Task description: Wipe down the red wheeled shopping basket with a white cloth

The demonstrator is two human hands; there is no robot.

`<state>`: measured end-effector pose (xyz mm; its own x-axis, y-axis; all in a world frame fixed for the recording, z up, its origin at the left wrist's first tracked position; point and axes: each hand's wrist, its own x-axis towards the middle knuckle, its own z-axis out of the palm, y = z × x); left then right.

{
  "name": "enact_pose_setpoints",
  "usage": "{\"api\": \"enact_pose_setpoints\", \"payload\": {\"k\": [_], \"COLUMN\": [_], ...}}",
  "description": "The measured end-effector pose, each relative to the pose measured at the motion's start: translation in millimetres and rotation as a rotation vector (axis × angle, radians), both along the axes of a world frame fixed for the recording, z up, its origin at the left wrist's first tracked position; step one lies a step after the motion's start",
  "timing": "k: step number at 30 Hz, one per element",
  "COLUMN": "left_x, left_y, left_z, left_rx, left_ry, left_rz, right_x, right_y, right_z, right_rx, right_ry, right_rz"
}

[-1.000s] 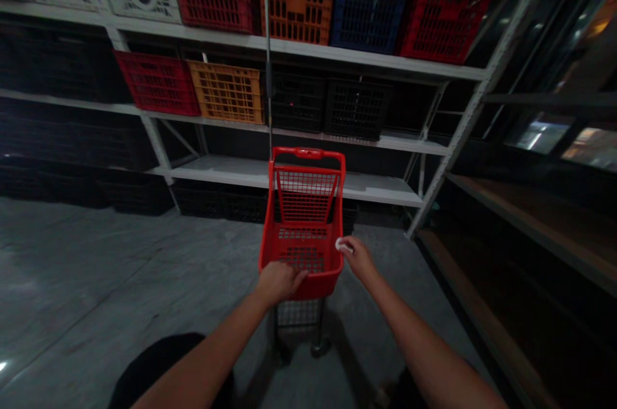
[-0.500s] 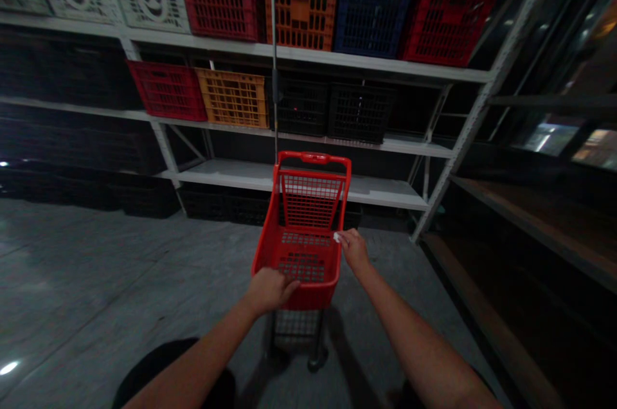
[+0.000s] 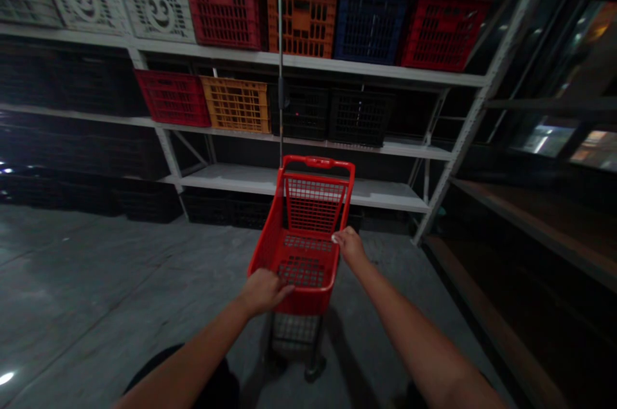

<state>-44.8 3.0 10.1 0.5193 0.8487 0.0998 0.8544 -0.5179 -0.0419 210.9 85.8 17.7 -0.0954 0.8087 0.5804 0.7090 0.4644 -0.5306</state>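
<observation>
A red plastic shopping cart (image 3: pixel 308 203) with a mesh basket stands on a wheeled metal frame ahead of me. My left hand (image 3: pixel 263 292) is curled over the basket's near rim. My right hand (image 3: pixel 349 248) rests at the basket's right rim, pinching a small white object (image 3: pixel 334 238) between its fingers. The object is too small to identify. The lower frame and wheels show beneath the basket.
Grey metal shelving (image 3: pixel 299 62) ahead holds plastic crates: red (image 3: pixel 222 7), orange (image 3: pixel 301 20), blue (image 3: pixel 370 26), yellow (image 3: pixel 236 105) and black (image 3: pixel 361 116). White crates (image 3: pixel 157 10) stand at upper left. Dark wooden shelves (image 3: pixel 530 235) run along the right. Grey concrete floor (image 3: pixel 120 267) lies left.
The cart's handle end has shifted right in view, and the shelves sit lower in the frame. Both hands stay at the basket, and the right hand keeps the white object.
</observation>
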Motion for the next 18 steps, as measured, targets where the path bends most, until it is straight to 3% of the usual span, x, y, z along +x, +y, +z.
{"api": "enact_pose_setpoints", "payload": {"k": [3, 8, 12, 18], "left_x": [-2, -11, -15, -16], "left_y": [3, 8, 9, 10], "left_z": [3.4, 4.4, -1.1, -3.9], "left_rx": [-0.017, 0.011, 0.042, 0.109], "left_ry": [0.000, 0.010, 0.010, -0.073], "left_rz": [0.001, 0.013, -0.008, -0.086], "right_x": [2, -7, -16, -40], "right_y": [27, 14, -20, -105], "right_z": [9.2, 4.4, 2.2, -10.2], "right_rx": [-0.023, -0.055, -0.098, -0.263], "right_ry": [-0.030, -0.090, -0.117, -0.124], "right_rz": [-0.035, -0.003, -0.018, 0.112]}}
